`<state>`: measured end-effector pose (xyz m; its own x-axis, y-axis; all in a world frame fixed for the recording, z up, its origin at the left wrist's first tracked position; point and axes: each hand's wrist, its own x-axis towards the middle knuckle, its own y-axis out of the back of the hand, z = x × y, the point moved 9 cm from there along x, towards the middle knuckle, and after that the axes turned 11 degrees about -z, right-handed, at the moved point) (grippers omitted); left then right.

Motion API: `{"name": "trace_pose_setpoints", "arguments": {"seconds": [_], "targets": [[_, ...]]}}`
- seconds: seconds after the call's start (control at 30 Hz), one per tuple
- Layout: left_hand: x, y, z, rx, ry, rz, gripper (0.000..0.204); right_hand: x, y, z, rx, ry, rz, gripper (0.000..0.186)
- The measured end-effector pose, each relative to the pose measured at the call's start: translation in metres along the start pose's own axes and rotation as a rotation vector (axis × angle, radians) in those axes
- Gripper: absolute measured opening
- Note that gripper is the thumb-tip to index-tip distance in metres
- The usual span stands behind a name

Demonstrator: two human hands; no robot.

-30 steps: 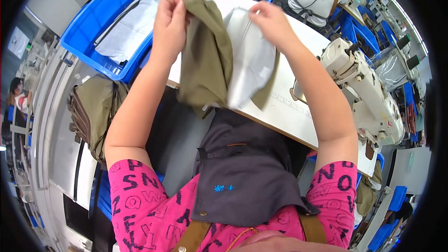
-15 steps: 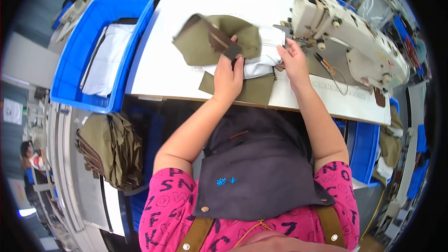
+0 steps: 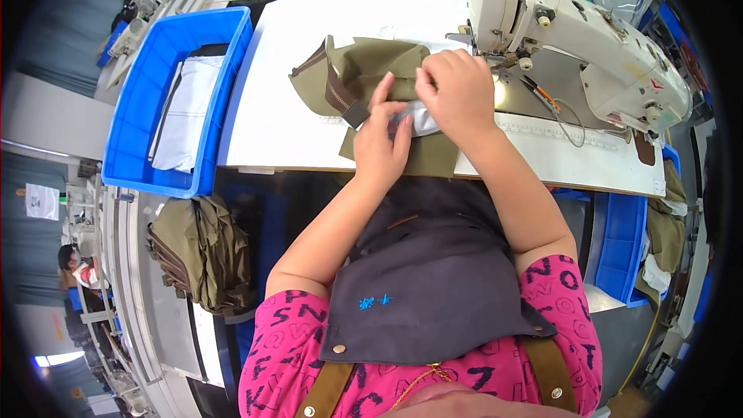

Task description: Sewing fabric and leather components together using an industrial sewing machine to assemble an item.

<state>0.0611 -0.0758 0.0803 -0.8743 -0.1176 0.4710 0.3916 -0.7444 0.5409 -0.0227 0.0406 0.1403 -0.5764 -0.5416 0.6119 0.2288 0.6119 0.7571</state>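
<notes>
An olive fabric piece [image 3: 371, 62] with a brown zipper [image 3: 337, 93] and a dark end tab [image 3: 356, 114] lies on the white sewing table [image 3: 271, 120]. White lining [image 3: 422, 118] shows between my hands. Beneath it, a flat olive panel [image 3: 433, 156] reaches the table's front edge. My left hand [image 3: 381, 143] rests at the near side of the piece, index finger stretched over the cloth and thumb apart. With fingers curled and thumb pressed in, my right hand [image 3: 462, 97] grips the right end of the piece; the pinched spot is hidden under the fingers.
A sewing machine [image 3: 580, 39] stands at the right, with orange-handled thread snips [image 3: 542, 93] on its bed. Left of the table, a blue bin [image 3: 205, 139] holds white fabric pieces [image 3: 188, 112]. Below it hangs an olive bundle [image 3: 201, 255]. Another blue bin [image 3: 619, 240] is at lower right.
My right hand has moved left and turned over the right end of the piece, covering much of the white lining. The zipper end has shifted left and down, and my left hand's fingers have loosened.
</notes>
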Motion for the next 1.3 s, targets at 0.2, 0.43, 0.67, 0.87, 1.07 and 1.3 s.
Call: {"name": "trace_pose_setpoints", "arguments": {"seconds": [0.2, 0.43, 0.67, 0.87, 1.07, 1.3], "targets": [[0.039, 0.034, 0.061, 0.25, -0.316, 0.009, 0.035, -0.005, 0.011, 0.027, 0.28, -0.118, 0.07, 0.011], [0.098, 0.01, 0.033, 0.485, -0.378, -0.366, 0.046, -0.061, -0.005, 0.086, 0.781, -0.462, 0.232, 0.013], [0.119, -0.012, 0.009, 0.187, -0.12, -0.632, 0.018, -0.068, -0.063, 0.069, 1.314, -0.583, -0.115, 0.03], [0.127, -0.01, 0.031, 0.161, -0.179, -0.661, 0.019, -0.051, -0.053, 0.047, 1.155, -0.464, -0.445, 0.044], [0.127, -0.004, 0.011, 0.114, 0.041, -0.747, 0.043, -0.059, -0.068, 0.073, 1.208, -0.379, -0.063, 0.042], [0.131, -0.023, 0.015, 0.196, 0.066, -1.056, 0.047, -0.042, -0.061, 0.054, 0.788, -0.191, -0.121, 0.045]]}}
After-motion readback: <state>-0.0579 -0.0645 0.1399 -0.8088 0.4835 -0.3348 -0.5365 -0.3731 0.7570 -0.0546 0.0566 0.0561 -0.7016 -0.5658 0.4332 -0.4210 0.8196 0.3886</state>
